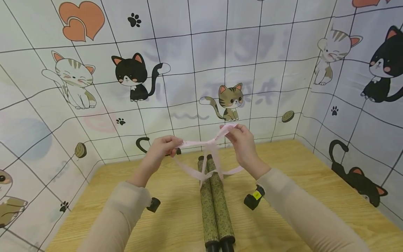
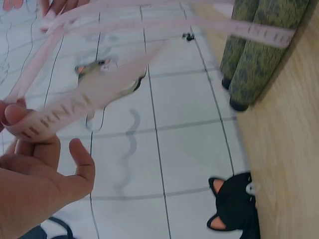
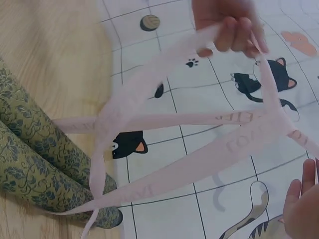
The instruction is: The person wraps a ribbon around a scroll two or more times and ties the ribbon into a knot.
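Two long rods (image 1: 209, 210), wrapped in green leaf-patterned covering with black ends, lie side by side on the table. A pink ribbon (image 1: 196, 144) with printed letters passes around them near their far part, and its loops rise above. My left hand (image 1: 160, 150) pinches one stretch of the ribbon between thumb and forefinger. On the other side my right hand (image 1: 244, 145) pinches another stretch, slightly higher. Between the hands the ribbon crosses itself above the rods. Lettering on the ribbon (image 2: 75, 109) shows close up in the left wrist view. The ribbon's underside around the rods is hidden.
The wood-grain table (image 1: 277, 182) reaches back to a cloth wall (image 1: 176, 45) printed with cats and a grid. Side walls of the same cloth stand left and right. Black wrist devices (image 1: 252, 201) hang under both sleeves.
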`<control>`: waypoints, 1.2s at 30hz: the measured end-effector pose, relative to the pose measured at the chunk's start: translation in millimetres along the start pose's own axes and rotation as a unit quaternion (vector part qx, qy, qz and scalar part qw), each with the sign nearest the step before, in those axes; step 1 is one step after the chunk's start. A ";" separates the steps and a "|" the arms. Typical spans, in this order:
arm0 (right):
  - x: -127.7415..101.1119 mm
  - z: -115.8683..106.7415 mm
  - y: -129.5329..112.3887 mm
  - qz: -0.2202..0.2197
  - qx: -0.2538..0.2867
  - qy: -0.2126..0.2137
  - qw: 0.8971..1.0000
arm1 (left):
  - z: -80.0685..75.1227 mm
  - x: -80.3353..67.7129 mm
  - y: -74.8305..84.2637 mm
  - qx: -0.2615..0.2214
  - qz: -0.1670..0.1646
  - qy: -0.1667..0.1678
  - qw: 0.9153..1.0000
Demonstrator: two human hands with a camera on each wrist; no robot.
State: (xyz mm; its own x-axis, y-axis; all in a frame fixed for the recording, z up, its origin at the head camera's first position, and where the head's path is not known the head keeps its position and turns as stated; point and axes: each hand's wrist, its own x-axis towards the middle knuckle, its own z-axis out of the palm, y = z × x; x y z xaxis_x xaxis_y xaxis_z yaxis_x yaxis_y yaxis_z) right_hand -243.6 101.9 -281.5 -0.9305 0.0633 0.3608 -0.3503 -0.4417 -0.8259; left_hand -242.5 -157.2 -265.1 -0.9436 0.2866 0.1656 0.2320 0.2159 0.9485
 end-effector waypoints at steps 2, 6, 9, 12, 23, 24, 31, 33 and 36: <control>1.5 -4.9 -2.1 0.009 0.014 0.014 1.000 | -10.5 -2.1 1.4 0.022 -0.005 -0.004 1.000; 2.6 -15.5 -4.3 0.028 0.028 0.044 0.998 | -27.1 -8.0 0.2 0.071 -0.013 -0.011 0.997; 3.6 -24.1 -5.9 0.039 0.031 0.067 0.997 | -36.9 -12.3 -3.3 0.102 -0.017 -0.014 0.995; 4.5 -32.1 -8.5 0.042 0.013 0.088 0.995 | -47.0 -16.5 -7.1 0.131 -0.029 -0.005 0.991; 0.3 -62.6 -6.0 0.014 -0.178 0.145 0.973 | -73.0 -30.2 -28.3 0.247 -0.068 0.053 0.965; -0.3 -66.5 -4.9 0.009 -0.206 0.149 0.967 | -75.4 -32.1 -30.7 0.269 -0.069 0.064 0.958; -1.4 -97.9 1.6 0.003 -0.280 0.181 0.943 | -94.9 -45.5 -42.6 0.390 -0.067 0.122 0.910; -2.9 -104.7 3.3 0.008 -0.292 0.186 0.938 | -100.3 -48.8 -45.4 0.410 -0.073 0.123 0.901; -6.2 -112.4 6.1 0.015 -0.307 0.189 0.933 | -108.3 -53.0 -52.0 0.446 -0.077 0.116 0.884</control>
State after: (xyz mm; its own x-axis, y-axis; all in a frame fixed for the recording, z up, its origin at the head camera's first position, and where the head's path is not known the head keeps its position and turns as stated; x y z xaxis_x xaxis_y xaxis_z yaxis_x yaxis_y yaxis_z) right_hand -252.0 199.5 -337.5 -0.8721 0.4206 0.2502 -0.2101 0.1400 -0.9676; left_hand -230.1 -284.8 -293.9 -0.9791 0.0130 0.2029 0.0931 0.9158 0.3907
